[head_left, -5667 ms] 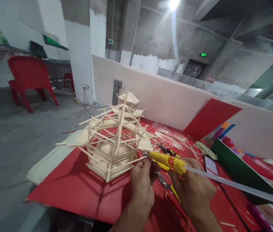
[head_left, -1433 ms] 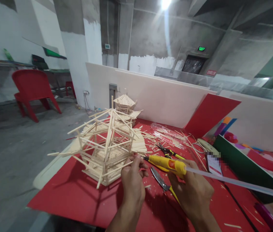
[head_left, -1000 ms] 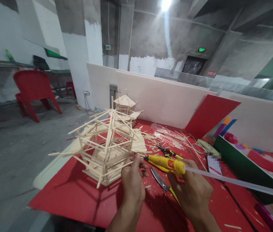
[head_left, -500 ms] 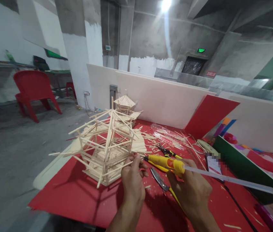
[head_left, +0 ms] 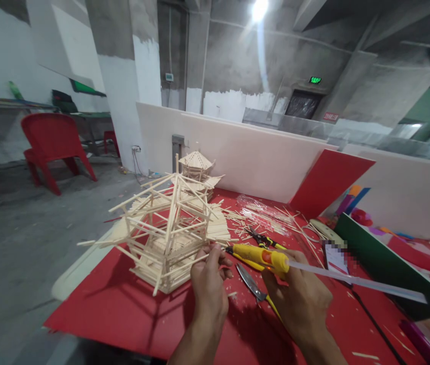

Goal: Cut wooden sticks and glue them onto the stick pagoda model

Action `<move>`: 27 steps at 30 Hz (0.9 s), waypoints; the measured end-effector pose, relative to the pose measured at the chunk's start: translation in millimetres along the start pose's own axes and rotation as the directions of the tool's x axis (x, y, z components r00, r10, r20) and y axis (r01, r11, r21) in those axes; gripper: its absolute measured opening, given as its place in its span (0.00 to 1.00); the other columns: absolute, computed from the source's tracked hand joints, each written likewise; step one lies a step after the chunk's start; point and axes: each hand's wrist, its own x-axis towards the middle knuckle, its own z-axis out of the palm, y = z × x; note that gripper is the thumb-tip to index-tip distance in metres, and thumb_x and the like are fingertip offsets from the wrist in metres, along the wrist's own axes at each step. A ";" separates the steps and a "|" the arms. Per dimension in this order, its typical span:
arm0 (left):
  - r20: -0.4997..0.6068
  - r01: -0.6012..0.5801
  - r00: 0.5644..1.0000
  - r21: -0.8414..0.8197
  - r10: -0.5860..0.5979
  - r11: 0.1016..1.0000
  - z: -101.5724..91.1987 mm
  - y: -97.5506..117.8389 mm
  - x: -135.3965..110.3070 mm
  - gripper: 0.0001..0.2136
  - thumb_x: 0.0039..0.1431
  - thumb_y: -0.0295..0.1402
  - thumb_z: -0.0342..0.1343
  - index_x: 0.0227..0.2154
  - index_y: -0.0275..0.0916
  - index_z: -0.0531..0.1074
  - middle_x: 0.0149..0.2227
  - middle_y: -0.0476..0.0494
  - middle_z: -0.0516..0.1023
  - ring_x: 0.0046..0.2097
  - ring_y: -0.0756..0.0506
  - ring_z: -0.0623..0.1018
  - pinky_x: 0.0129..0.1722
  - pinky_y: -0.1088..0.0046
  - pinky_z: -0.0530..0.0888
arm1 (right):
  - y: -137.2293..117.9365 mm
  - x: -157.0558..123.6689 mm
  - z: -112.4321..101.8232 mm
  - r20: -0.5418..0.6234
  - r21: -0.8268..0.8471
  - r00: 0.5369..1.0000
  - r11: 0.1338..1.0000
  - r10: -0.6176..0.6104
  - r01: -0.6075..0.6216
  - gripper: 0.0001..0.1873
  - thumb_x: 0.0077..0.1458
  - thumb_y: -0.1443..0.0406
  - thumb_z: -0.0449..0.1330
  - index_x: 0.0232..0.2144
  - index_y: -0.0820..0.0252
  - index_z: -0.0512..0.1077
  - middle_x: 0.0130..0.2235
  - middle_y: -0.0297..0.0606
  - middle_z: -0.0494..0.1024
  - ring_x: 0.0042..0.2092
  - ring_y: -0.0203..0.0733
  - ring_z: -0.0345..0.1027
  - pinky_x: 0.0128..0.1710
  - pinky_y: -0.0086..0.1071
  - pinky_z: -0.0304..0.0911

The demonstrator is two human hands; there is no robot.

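A frame model of a pavilion (head_left: 177, 223), built of thin wooden sticks, stands on the red table board (head_left: 123, 314). At its lower right corner, my left hand (head_left: 211, 274) is closed in a pinch on the end of a wooden stick (head_left: 200, 258). My right hand (head_left: 302, 294) grips a yellow hot glue gun (head_left: 260, 255). Its dark nozzle points left, close to my left fingertips; whether it touches the stick is hard to see. A long translucent glue stick (head_left: 359, 281) juts from the gun's rear. Under the gun lie scissors-like cutters (head_left: 251, 281) with yellow handles.
Behind the frame stands a finished-looking stick pavilion (head_left: 196, 165) with a roof. Loose sticks (head_left: 238, 220), a clear plastic bag (head_left: 264, 213) and black-and-yellow pliers (head_left: 262, 238) lie beyond my hands. To the right are a tape roll (head_left: 327, 232) and a green panel (head_left: 367, 258).
Both hands keep their places at the frame. The glue gun and the tail of its glue stick sit very slightly farther left in the view.
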 end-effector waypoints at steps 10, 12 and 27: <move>0.000 -0.007 1.000 -0.011 0.007 1.000 0.1 -1.4 1.0 0.18 0.39 0.39 0.69 0.29 0.38 0.69 0.21 0.54 0.71 0.21 0.52 0.70 0.16 0.79 0.63 | -0.3 -1.2 0.2 -0.009 -0.013 1.000 1.000 -0.004 0.004 0.11 0.60 0.61 0.55 0.41 0.56 0.75 0.41 0.36 0.80 0.27 0.33 0.71 0.21 0.26 0.49; 0.004 -0.015 1.000 -0.003 0.015 1.000 -0.2 -1.4 1.0 0.17 0.40 0.38 0.69 0.30 0.38 0.69 0.21 0.54 0.71 0.21 0.52 0.70 0.16 0.79 0.63 | -0.4 -1.1 0.1 -0.018 -0.018 1.000 1.000 -0.007 0.007 0.10 0.60 0.61 0.56 0.41 0.55 0.75 0.41 0.36 0.80 0.27 0.33 0.71 0.21 0.26 0.49; 0.036 -0.008 0.999 0.000 0.008 1.000 -0.8 0.6 -1.7 0.16 0.40 0.37 0.70 0.29 0.38 0.70 0.22 0.54 0.72 0.21 0.52 0.71 0.18 0.78 0.64 | 1.2 -1.5 -6.2 0.011 0.042 0.998 0.997 0.068 -0.069 0.12 0.58 0.59 0.56 0.41 0.58 0.72 0.40 0.37 0.78 0.30 0.35 0.70 0.23 0.27 0.53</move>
